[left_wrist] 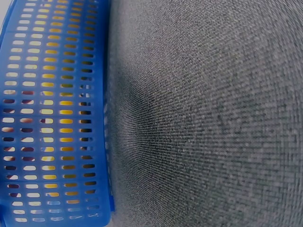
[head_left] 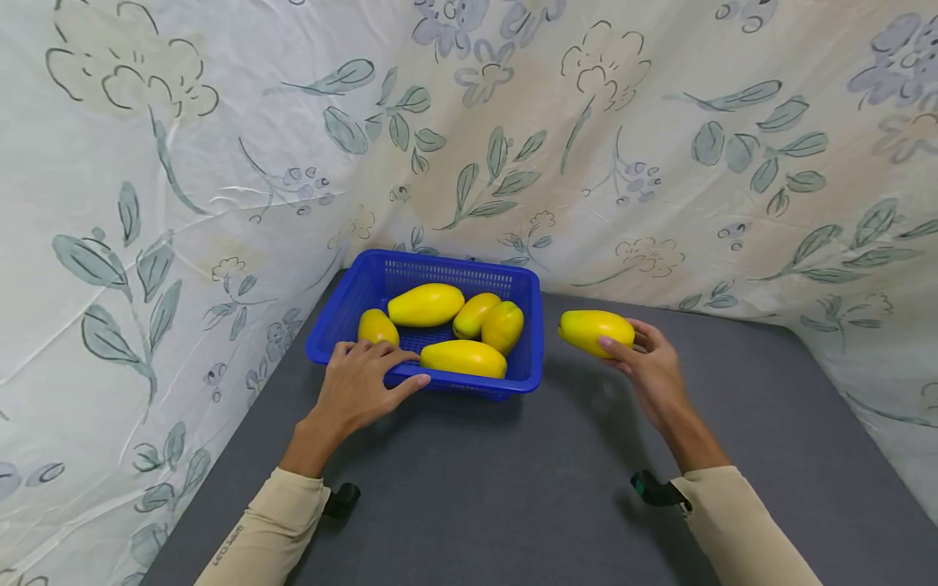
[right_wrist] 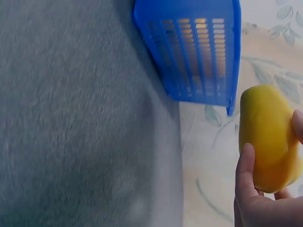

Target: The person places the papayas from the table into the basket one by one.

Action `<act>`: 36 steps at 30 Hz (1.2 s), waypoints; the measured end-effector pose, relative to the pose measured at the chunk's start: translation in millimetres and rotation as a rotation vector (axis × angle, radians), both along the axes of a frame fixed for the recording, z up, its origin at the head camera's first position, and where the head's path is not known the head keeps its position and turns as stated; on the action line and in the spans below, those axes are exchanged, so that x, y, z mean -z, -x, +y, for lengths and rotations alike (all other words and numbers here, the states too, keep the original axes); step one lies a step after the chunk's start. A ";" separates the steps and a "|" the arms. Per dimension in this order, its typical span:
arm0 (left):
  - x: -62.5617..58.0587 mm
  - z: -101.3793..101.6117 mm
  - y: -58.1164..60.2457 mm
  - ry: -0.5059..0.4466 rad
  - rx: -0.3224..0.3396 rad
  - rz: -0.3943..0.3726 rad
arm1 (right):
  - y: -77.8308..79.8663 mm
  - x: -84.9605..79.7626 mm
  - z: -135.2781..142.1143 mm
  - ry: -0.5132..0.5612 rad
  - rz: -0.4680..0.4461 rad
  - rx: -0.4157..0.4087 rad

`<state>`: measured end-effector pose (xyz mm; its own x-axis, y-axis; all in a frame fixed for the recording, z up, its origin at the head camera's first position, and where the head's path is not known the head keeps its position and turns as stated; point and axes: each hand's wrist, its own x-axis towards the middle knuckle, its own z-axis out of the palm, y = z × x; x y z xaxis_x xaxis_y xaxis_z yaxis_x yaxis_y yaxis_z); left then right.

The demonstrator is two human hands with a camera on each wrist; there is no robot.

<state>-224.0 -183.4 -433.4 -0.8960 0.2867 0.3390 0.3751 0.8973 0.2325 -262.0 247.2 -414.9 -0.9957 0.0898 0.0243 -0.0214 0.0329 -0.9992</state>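
My right hand (head_left: 655, 370) holds a yellow papaya (head_left: 589, 332) above the table, to the right of the blue basket (head_left: 533, 325). In the right wrist view the thumb and fingers lie along the sides of this papaya (right_wrist: 267, 137). My left hand (head_left: 362, 387) grips the basket's near rim, thumb outside and fingers reaching over it. Several more yellow papayas lie inside, one long papaya (head_left: 463, 358) along the near wall and another (head_left: 427, 305) farther back. From the left wrist, the slotted basket wall (left_wrist: 57, 113) shows yellow fruit behind it; that hand is mostly hidden there.
The basket stands on a dark grey table (head_left: 513, 488) near its back left corner. A floral cloth (head_left: 645, 163) hangs behind the table and along its left side. Dark wrist-worn pieces (head_left: 343, 500) stick out at both sleeves.
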 end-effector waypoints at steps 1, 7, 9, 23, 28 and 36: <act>0.0 -0.1 0.0 0.000 0.000 -0.001 | -1.1 -0.9 -2.2 -0.002 0.005 -0.005; -0.6 -0.1 0.3 0.000 -0.001 -0.003 | -7.8 -8.5 -18.8 -0.037 0.043 -0.028; -0.9 -0.1 0.4 0.000 -0.003 -0.006 | -10.2 -11.4 -25.6 -0.062 0.047 -0.033; -2.5 -0.2 0.1 0.000 0.000 -0.008 | -14.6 -21.1 -62.5 -0.095 0.049 -0.103; -2.0 -2.3 0.9 -0.007 0.010 -0.008 | -15.2 -21.9 -72.0 -0.083 0.048 -0.119; -2.0 -5.8 1.3 -0.008 0.023 -0.005 | -15.5 -21.5 -86.3 -0.065 0.043 -0.121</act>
